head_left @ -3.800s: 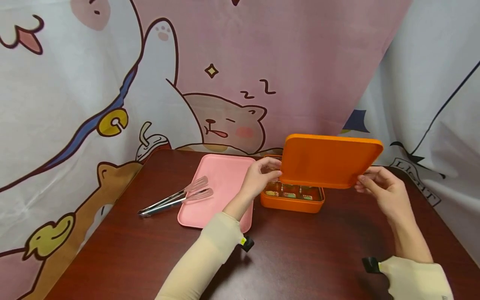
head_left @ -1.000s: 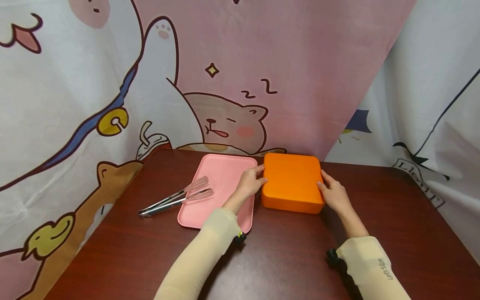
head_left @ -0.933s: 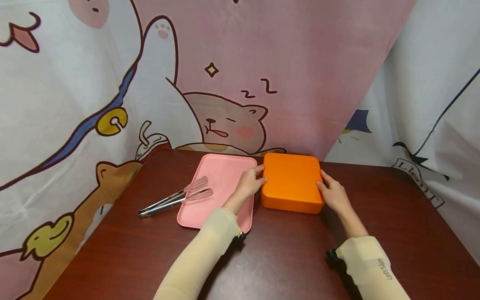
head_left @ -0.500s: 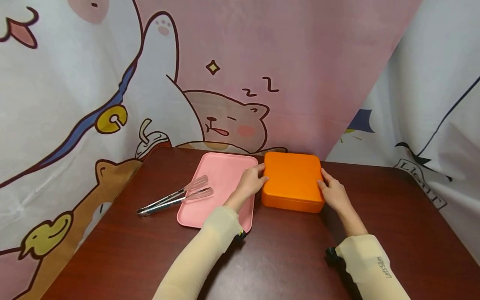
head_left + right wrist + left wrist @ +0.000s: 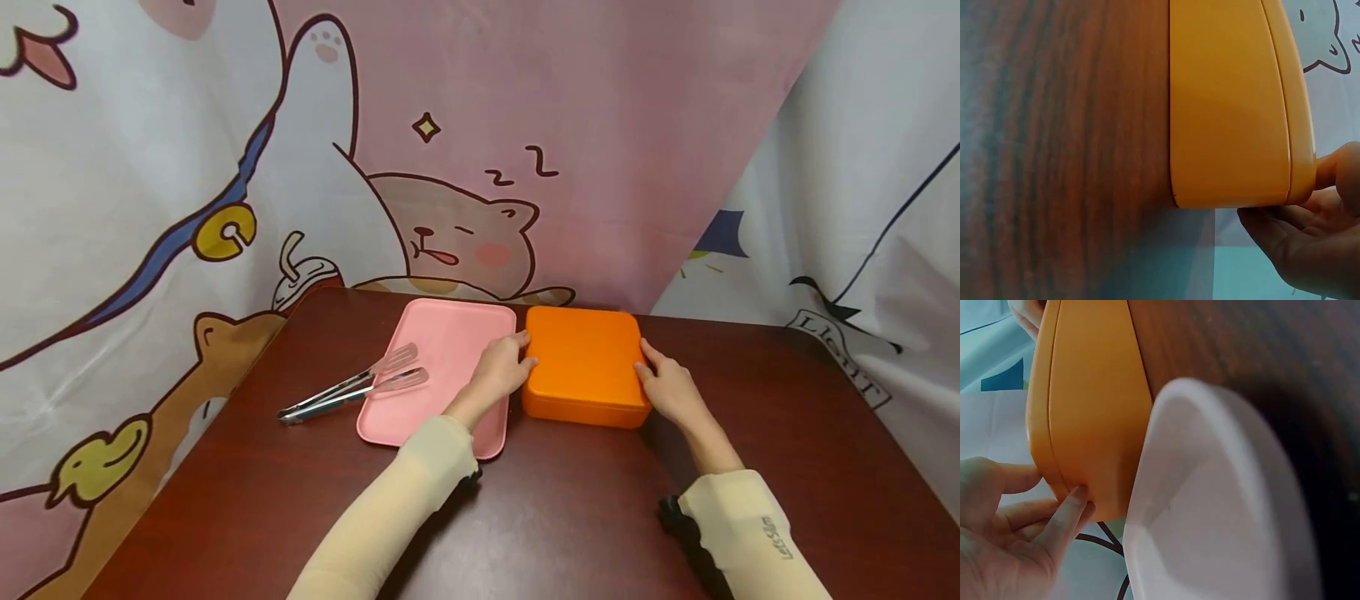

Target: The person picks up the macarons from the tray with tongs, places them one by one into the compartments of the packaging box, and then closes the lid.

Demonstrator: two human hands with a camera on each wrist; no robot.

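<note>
An orange box (image 5: 585, 358) with its lid on sits at the back of the table. My left hand (image 5: 498, 367) grips its left side, thumb near the lid's edge. In the left wrist view, the fingertips of the left hand (image 5: 1022, 537) lie against the box wall (image 5: 1091, 412) around the lid seam. On the opposite side, my right hand (image 5: 670, 389) holds the box between thumb and fingers. The right wrist view has the right hand (image 5: 1316, 244) at a corner of the box (image 5: 1229, 112), where the seam runs evenly. The lid hides the contents.
A pink tray (image 5: 450, 333) lies left of the box, under my left forearm. Metal tongs (image 5: 337, 401) with clear slotted tips rest partly on the tray's left edge. A cartoon-print curtain (image 5: 600, 150) hangs behind the dark wooden table (image 5: 562, 517).
Earlier, both hands held the lid tilted above the open box, with small items in compartments showing. The lid now covers the box. Over the last second the hands have barely moved.
</note>
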